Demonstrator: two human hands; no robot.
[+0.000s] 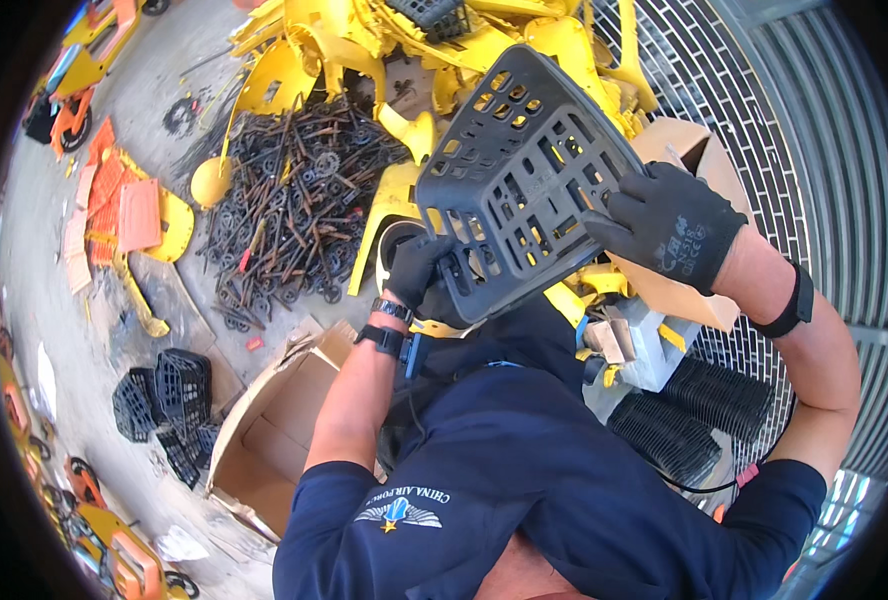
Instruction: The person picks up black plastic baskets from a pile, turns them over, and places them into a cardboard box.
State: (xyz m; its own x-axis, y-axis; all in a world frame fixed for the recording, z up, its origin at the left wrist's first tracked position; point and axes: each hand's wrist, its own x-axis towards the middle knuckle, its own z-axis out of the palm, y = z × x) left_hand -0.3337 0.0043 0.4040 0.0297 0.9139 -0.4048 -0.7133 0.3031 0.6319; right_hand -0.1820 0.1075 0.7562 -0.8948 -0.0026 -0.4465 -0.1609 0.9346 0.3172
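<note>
A black plastic basket (541, 187) with slotted walls is held up in front of me, tilted so that its open side faces me. My left hand (418, 270), in a black glove, grips the basket's lower left rim. On the opposite side, my gloved right hand (669, 217) holds the right rim, its thumb lying along the edge. Behind the basket, partly hidden, is a round pale-rimmed container or seat (385, 259) close to my lap.
Rusty bolts and sprockets form a heap (294, 195) beyond my left hand. Yellow plastic panels (339, 37) pile up at the back. An opened cardboard box (271, 435) stands at left, near black baskets (181, 390). Stacked black baskets (665, 439) and another carton (669, 289) lie right.
</note>
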